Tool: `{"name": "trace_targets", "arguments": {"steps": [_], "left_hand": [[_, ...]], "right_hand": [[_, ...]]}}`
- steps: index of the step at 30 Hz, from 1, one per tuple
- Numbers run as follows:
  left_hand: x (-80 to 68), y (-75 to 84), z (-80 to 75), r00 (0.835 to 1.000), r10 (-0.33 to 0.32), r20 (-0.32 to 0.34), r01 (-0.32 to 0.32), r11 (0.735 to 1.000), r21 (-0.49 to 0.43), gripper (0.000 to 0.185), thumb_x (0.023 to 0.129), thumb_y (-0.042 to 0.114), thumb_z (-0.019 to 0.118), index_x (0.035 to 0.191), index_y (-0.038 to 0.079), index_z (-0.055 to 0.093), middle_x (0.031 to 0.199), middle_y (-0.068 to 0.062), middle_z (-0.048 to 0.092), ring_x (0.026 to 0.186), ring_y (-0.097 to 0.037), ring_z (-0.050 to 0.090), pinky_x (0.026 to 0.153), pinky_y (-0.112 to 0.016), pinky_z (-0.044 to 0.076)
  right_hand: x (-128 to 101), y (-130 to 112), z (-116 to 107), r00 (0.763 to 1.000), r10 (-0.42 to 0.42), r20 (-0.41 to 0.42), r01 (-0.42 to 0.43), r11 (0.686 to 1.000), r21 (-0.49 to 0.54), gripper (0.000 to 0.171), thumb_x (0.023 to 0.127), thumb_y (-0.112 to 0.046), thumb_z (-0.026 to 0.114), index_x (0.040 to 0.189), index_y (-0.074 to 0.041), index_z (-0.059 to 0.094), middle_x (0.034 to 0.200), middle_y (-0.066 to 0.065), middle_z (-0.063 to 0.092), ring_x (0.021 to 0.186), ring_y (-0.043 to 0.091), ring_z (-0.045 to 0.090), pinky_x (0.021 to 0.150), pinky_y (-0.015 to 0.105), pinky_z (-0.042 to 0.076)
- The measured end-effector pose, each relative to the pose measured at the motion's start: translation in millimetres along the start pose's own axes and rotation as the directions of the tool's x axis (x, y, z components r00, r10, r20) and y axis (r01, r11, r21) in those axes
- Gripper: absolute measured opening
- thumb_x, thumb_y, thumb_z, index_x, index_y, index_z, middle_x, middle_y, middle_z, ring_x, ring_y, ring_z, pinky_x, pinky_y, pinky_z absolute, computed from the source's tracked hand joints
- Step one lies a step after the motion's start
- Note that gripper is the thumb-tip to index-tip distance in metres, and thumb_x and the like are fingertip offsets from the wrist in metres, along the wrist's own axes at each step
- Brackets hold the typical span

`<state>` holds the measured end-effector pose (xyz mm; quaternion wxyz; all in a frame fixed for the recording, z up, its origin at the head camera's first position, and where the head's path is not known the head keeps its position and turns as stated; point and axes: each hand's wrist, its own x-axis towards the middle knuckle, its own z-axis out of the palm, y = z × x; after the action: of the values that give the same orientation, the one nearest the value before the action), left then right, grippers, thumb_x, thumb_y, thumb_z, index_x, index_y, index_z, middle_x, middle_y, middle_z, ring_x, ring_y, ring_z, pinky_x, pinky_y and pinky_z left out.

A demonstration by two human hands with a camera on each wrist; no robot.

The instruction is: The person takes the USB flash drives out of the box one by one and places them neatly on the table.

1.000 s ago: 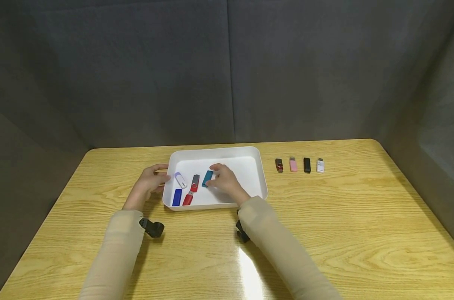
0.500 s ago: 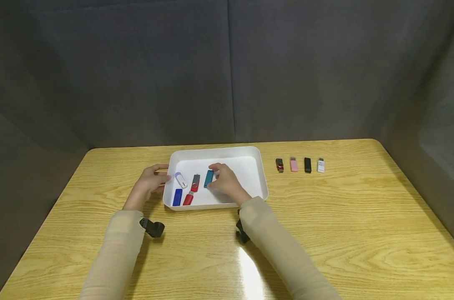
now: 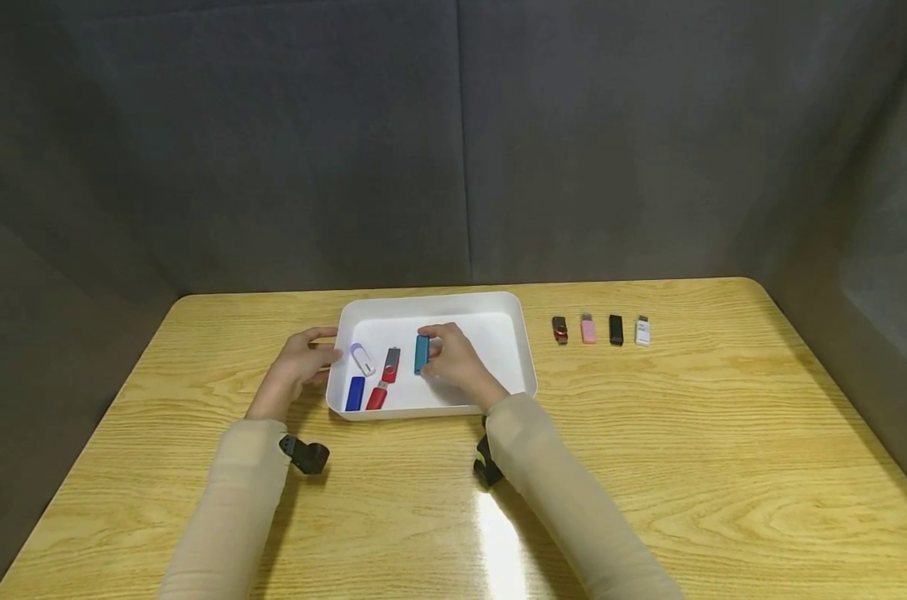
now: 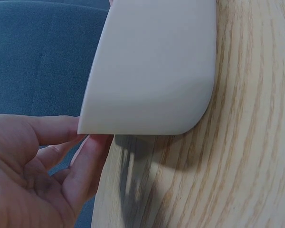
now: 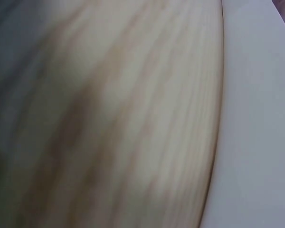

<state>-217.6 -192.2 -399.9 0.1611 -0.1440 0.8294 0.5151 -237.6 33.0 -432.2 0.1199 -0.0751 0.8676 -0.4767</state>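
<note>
In the head view my right hand (image 3: 457,360) pinches a teal USB flash drive (image 3: 422,355) between thumb and fingers, inside a white tray (image 3: 528,354). My left hand (image 3: 298,364) holds the tray's left wall, its thumb at the rim and its other fingers outside. In the left wrist view that hand (image 4: 47,166) is at the tray's corner (image 4: 152,71). To the left of the teal drive lie a red-and-grey drive (image 3: 391,365), a red drive (image 3: 377,397), a blue drive (image 3: 355,393) and a white-and-lilac drive (image 3: 363,359). The right wrist view shows mainly table and tray wall.
Right of the tray, a row stands on the wooden table (image 3: 686,433): a dark red-and-black drive (image 3: 559,330), a pink drive (image 3: 588,329), a black drive (image 3: 616,330) and a white drive (image 3: 643,331). A dark grey cloth (image 3: 311,167) hangs behind the table.
The teal flash drive has shifted slightly right in my right hand's pinch and turned from slanted to nearly straight. My left hand keeps its place at the tray.
</note>
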Motion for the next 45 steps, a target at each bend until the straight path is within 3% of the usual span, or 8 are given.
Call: {"name": "trace_targets", "arguments": {"steps": [7, 14, 24, 33, 45], "left_hand": [[0.0, -0.2, -0.7, 1.0, 0.0, -0.004, 0.0, 1.0, -0.005, 0.052, 0.099, 0.01, 0.046, 0.148, 0.005, 0.03, 0.143, -0.026, 0.044, 0.129, -0.038, 0.048, 0.105, -0.047, 0.045], [0.8, 0.1, -0.5, 1.0, -0.008, 0.002, 0.008, 1.0, -0.008, 0.052, 0.099, 0.01, 0.046, 0.149, 0.005, 0.03, 0.144, -0.026, 0.043, 0.129, -0.038, 0.048, 0.106, -0.047, 0.045], [1.0, 0.5, 0.3, 1.0, -0.002, -0.006, 0.002, 1.0, 0.007, 0.052, 0.099, 0.011, 0.046, 0.149, 0.006, 0.029, 0.144, -0.025, 0.044, 0.129, -0.038, 0.048, 0.106, -0.047, 0.045], [0.8, 0.3, 0.3, 1.0, -0.011, -0.009, 0.011, 1.0, -0.001, 0.052, 0.1, 0.01, 0.045, 0.149, 0.006, 0.029, 0.144, -0.025, 0.043, 0.13, -0.038, 0.048, 0.106, -0.047, 0.045], [0.2, 1.5, 0.6, 1.0, -0.013, -0.011, 0.013, 1.0, 0.0, 0.052, 0.099, 0.01, 0.045, 0.149, 0.005, 0.029, 0.144, -0.026, 0.043, 0.129, -0.038, 0.048, 0.105, -0.046, 0.045]], "right_hand": [[0.8, 1.2, -0.7, 1.0, 0.011, 0.016, -0.011, 1.0, 0.006, 0.062, 0.073, 0.011, 0.073, 0.129, -0.01, 0.056, 0.114, 0.016, 0.062, 0.1, 0.023, 0.061, 0.089, 0.032, 0.052], [-1.1, 0.5, -3.6, 1.0, -0.003, 0.006, 0.003, 1.0, -0.003, 0.064, 0.07, 0.013, 0.074, 0.128, -0.01, 0.056, 0.101, 0.012, 0.06, 0.087, 0.017, 0.058, 0.074, 0.023, 0.049], [-6.2, -0.3, -8.8, 1.0, 0.006, -0.024, -0.005, 0.999, 0.053, 0.053, 0.078, 0.01, 0.069, 0.125, -0.011, 0.058, 0.099, 0.013, 0.06, 0.085, 0.02, 0.058, 0.062, 0.018, 0.041], [-9.2, -0.5, -9.3, 1.0, 0.012, 0.003, -0.012, 0.995, 0.102, 0.047, 0.083, 0.004, 0.064, 0.126, -0.013, 0.059, 0.104, 0.015, 0.061, 0.098, 0.024, 0.06, 0.068, 0.022, 0.046], [-13.5, -0.2, -18.8, 1.0, -0.006, 0.002, 0.006, 0.982, 0.187, 0.044, 0.086, -0.003, 0.061, 0.129, -0.012, 0.059, 0.101, 0.014, 0.062, 0.096, 0.023, 0.061, 0.07, 0.021, 0.049]]}}
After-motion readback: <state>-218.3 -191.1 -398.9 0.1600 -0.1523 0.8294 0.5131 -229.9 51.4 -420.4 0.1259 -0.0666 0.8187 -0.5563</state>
